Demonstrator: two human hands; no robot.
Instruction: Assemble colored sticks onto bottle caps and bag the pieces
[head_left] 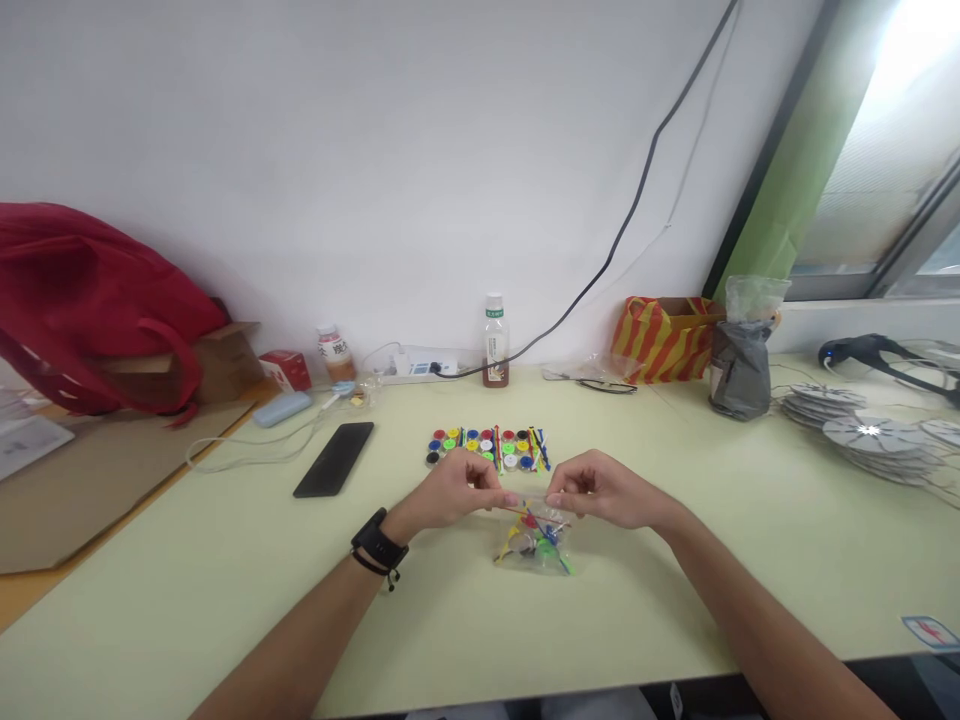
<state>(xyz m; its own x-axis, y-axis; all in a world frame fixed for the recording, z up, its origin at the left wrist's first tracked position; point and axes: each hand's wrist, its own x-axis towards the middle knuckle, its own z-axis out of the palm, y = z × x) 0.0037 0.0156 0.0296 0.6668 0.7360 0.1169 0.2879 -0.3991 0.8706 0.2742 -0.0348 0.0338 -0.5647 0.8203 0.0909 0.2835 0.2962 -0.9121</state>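
A clear plastic bag with small coloured pieces inside, red, yellow, blue and green among them, hangs just over the table between my hands. My left hand is closed, its thumb and fingers pinching the bag's top edge on the left. On the right, my right hand pinches the same edge in a like grip. Just beyond my hands lie rows of coloured round pieces with thin coloured sticks beside them; my left hand hides part of the nearest row.
A black phone lies to the left, near a white cable and a pale blue case. Along the wall stand a drink bottle, a striped bag and a grey bag. Stacked discs sit at right.
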